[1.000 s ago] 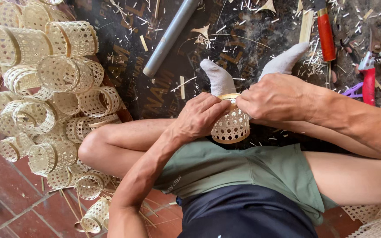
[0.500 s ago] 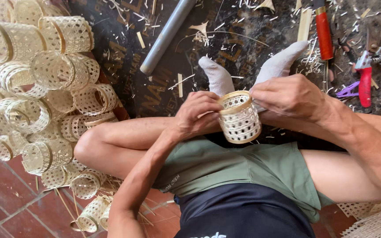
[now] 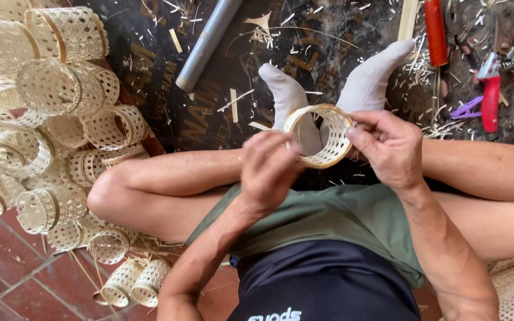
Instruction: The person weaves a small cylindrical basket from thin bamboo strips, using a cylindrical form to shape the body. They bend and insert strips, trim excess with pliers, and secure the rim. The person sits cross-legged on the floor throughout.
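Observation:
A small open-weave bamboo ring basket (image 3: 335,142) is held above my lap, tipped so its round opening faces up and I see through it. My right hand (image 3: 391,148) grips its right wall, thumb across the rim. My left hand (image 3: 269,169) pinches the near left rim with its fingertips. Behind the ring are my two feet in grey socks (image 3: 328,89) on a dark mat. My bare knees spread to either side, over green shorts.
A pile of several finished woven rings (image 3: 55,131) lies at the left, spilling onto red floor tiles. A grey pipe (image 3: 206,41) lies on the dark mat (image 3: 168,89). Red-handled pliers (image 3: 495,89), a red-handled tool (image 3: 435,30) and bamboo shavings lie at upper right.
The ring was covered by both hands a second ago. It has been lifted and turned so its opening now faces me, with both hands shifted to its rim.

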Tool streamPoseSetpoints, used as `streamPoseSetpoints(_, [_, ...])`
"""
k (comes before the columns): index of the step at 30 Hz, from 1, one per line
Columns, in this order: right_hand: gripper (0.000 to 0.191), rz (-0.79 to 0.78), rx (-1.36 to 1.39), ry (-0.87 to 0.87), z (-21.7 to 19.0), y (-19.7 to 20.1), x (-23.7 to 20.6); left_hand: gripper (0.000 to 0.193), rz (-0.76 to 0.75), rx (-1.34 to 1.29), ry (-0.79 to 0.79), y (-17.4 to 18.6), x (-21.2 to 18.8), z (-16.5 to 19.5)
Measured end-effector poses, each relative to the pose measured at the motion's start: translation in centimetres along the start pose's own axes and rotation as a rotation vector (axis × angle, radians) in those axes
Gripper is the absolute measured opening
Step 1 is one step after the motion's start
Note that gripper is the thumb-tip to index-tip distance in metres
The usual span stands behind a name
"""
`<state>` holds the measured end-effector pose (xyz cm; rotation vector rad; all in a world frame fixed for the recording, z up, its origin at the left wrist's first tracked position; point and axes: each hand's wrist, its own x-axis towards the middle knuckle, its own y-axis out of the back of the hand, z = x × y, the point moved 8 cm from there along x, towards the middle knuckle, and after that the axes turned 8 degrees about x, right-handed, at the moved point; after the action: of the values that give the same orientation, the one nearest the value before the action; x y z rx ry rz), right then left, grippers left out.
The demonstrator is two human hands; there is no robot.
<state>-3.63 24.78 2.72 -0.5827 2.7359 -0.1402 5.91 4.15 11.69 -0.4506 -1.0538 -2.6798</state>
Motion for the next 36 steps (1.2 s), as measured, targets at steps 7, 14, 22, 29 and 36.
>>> streamPoseSetpoints(7, [0.019, 0.016, -0.023, 0.014, -1.3, -2.2, -0.3, 0.032, -0.05, -0.317, 0.474, -1.6, -2.6, -5.6])
streamPoseSetpoints(14, [0.015, -0.044, -0.623, 0.31, -6.2, -4.3, 1.4, 0.022, -0.023, -0.151, 0.404, 0.2, 1.3, -5.8])
streamPoseSetpoints(22, [0.023, -0.246, -0.823, 0.396, -10.6, -7.2, 4.1, 0.02, -0.172, 0.011, 0.249, 0.4, 5.8, -6.0])
streamPoseSetpoints(29, [0.022, -0.285, -0.77, -0.071, -8.9, -7.4, 8.9, 0.017, -0.287, 0.031, 0.252, 0.5, 8.6, -7.9])
streamPoseSetpoints(36, [0.02, -0.603, -1.571, 0.059, -8.0, -12.3, 12.9, 0.013, -0.578, 0.363, -0.022, -3.5, 11.4, -8.6])
